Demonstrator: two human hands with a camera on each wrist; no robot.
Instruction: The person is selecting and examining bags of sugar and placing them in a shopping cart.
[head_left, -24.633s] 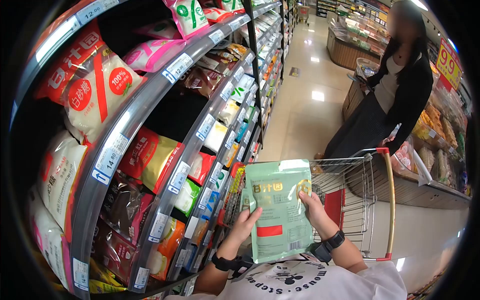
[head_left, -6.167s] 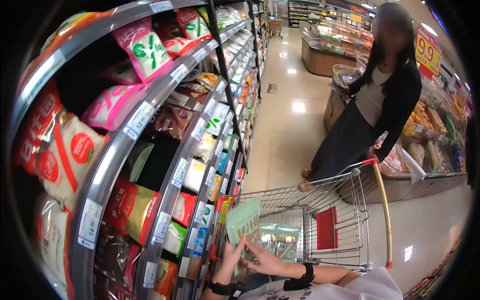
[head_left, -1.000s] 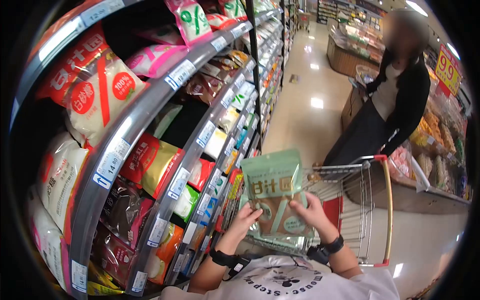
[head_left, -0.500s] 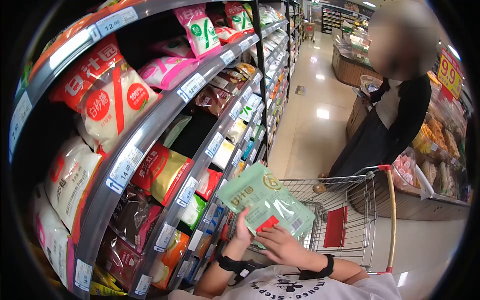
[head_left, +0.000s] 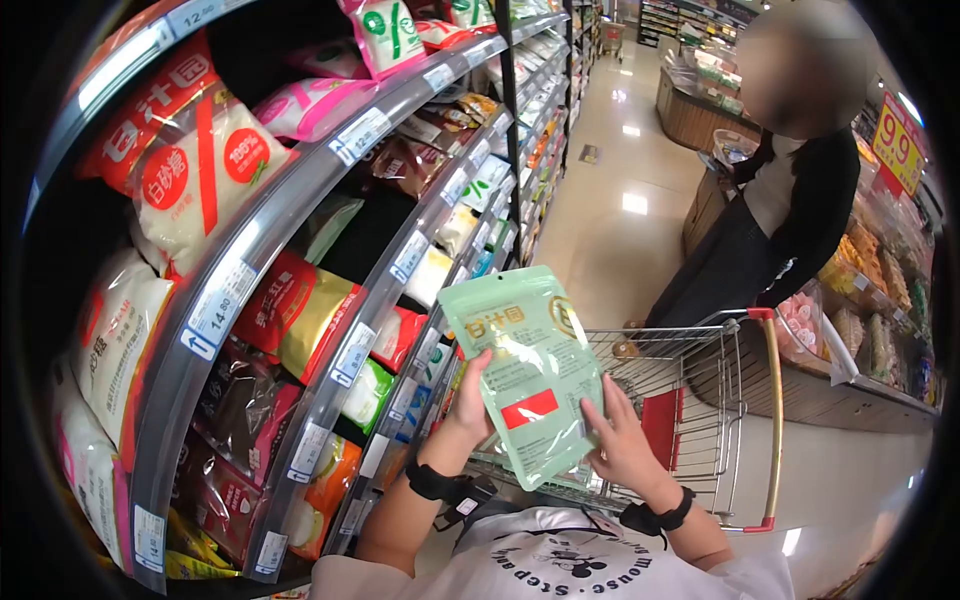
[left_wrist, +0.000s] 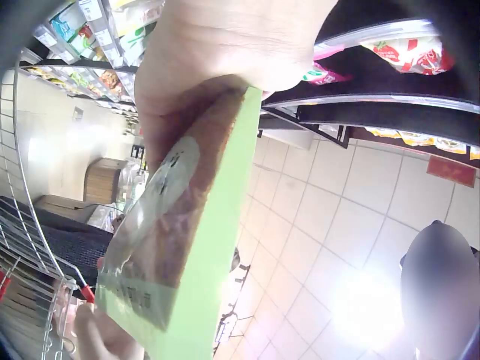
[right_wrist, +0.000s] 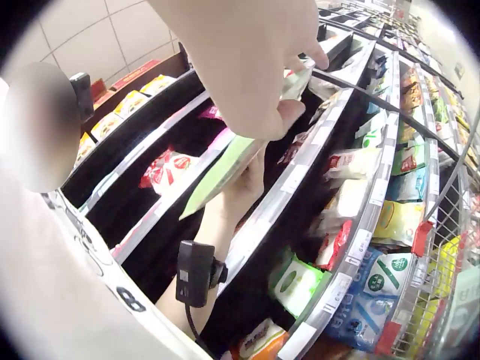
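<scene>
A light green sugar pouch [head_left: 530, 370] with gold characters, a red block and a barcode faces me, leaning slightly left. My left hand [head_left: 470, 400] grips its left edge, thumb on the near side. At the lower right edge, my right hand [head_left: 630, 445] pinches the pouch, its fingers pointing up. Brown contents show through a clear window of the pouch [left_wrist: 169, 225] in the left wrist view, where my left hand [left_wrist: 225, 45] holds it from above. In the right wrist view, thumb and fingertips of my right hand [right_wrist: 247, 67] are around the pouch [right_wrist: 225, 169].
Shelves [head_left: 230, 300] of bagged sugar with price labels line my left side. A wire shopping cart [head_left: 690, 350] with a red panel [head_left: 665, 420] stands just beyond the pouch. A person [head_left: 800, 210] stands past the cart, near a counter of packaged food [head_left: 870, 270].
The pouch has turned from its windowed front to its printed back, then become more upright. My right hand has moved from across its lower part to the right edge.
</scene>
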